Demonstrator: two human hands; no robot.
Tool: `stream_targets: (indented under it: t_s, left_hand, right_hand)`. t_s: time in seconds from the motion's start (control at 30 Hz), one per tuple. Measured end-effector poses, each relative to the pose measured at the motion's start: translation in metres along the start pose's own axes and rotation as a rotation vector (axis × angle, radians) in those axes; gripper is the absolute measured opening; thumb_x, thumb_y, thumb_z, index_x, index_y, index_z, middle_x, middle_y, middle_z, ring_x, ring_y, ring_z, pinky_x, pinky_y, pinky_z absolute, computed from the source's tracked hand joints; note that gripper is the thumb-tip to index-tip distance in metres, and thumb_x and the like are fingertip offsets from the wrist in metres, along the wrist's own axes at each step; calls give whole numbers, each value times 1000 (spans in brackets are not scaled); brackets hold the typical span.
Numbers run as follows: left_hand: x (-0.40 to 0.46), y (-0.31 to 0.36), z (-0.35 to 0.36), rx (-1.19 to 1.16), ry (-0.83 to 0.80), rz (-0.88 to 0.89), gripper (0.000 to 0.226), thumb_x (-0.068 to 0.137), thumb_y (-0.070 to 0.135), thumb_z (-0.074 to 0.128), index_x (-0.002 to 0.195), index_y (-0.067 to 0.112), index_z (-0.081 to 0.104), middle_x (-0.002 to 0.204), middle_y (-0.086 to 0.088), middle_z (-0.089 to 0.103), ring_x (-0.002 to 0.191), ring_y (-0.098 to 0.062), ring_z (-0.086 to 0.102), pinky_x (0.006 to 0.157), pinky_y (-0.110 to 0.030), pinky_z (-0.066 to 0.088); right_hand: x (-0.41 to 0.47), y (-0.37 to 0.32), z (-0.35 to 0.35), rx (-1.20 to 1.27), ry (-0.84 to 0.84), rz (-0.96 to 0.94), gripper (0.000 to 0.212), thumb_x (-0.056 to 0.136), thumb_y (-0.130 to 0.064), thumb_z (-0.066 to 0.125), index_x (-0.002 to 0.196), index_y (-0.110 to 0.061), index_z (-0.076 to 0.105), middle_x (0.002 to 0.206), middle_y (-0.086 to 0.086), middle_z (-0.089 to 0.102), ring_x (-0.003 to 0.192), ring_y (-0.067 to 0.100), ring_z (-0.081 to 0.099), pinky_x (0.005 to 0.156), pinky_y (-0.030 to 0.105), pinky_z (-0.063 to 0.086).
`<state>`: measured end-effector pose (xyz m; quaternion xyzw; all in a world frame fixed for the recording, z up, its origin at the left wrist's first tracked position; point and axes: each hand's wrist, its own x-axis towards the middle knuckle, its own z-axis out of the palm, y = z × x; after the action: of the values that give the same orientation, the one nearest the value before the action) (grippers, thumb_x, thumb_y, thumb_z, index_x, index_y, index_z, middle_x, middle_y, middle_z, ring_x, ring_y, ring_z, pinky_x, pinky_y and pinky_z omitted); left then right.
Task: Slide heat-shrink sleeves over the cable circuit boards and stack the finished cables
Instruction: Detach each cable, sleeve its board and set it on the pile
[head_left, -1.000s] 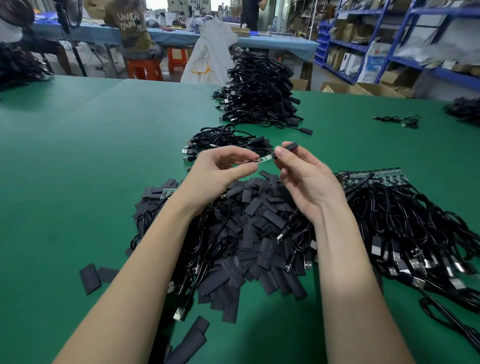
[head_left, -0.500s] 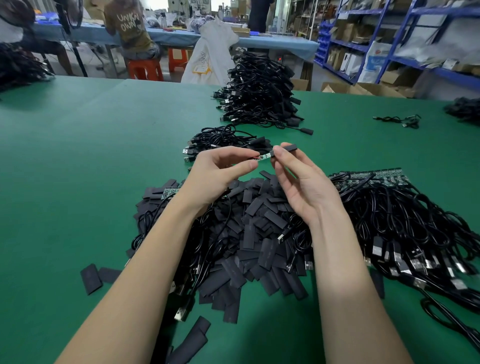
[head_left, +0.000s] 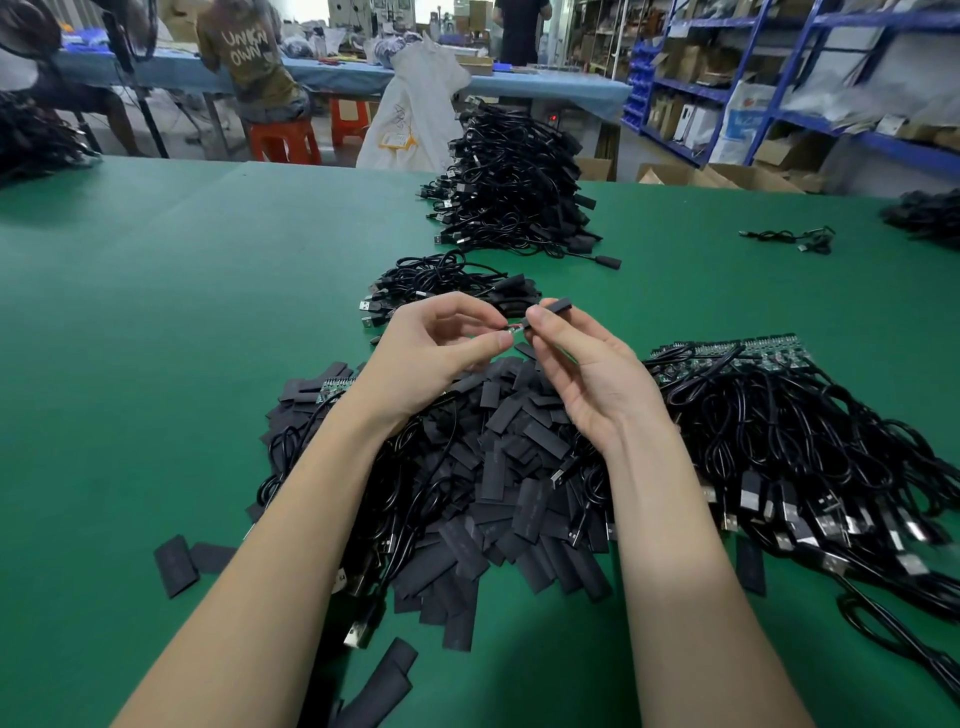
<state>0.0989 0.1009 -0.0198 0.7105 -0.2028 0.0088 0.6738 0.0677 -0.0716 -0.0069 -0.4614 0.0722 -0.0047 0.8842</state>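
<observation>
Beyond your green table, you had a white plastic bag standing at its far edge, with an orange stool to its left and a person in an olive shirt seated on it, back turned, at a long blue-covered bench. On your right ran blue shelving stacked with cardboard boxes and what looked like bagged stock, though that corner was blurred, and more open cartons sat on the floor below. At the back another person in dark clothes stood beside the bench.
</observation>
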Motion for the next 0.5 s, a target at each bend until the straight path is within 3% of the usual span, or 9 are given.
stream_targets:
  t_s: [0.17,0.5]
  left_hand:
    - [0,2,4,44,25,49,12,80,13,85,89,16,77,76,5,73,71,-8,67,69,-20,54]
    - [0,1,0,29,7,28,14,81,14,84,85,24,76,76,0,74,67,-11,69,68,-20,54]
  right_hand:
    - [0,3,-1,-10,-63,1,20,64,-9,84,83,-14,80,91,2,78,83,9,74,71,15,56]
    - [-2,3,1,18,-41,0,12,78,-5,80,86,-13,78,92,2,76,82,7,72,72,13,56]
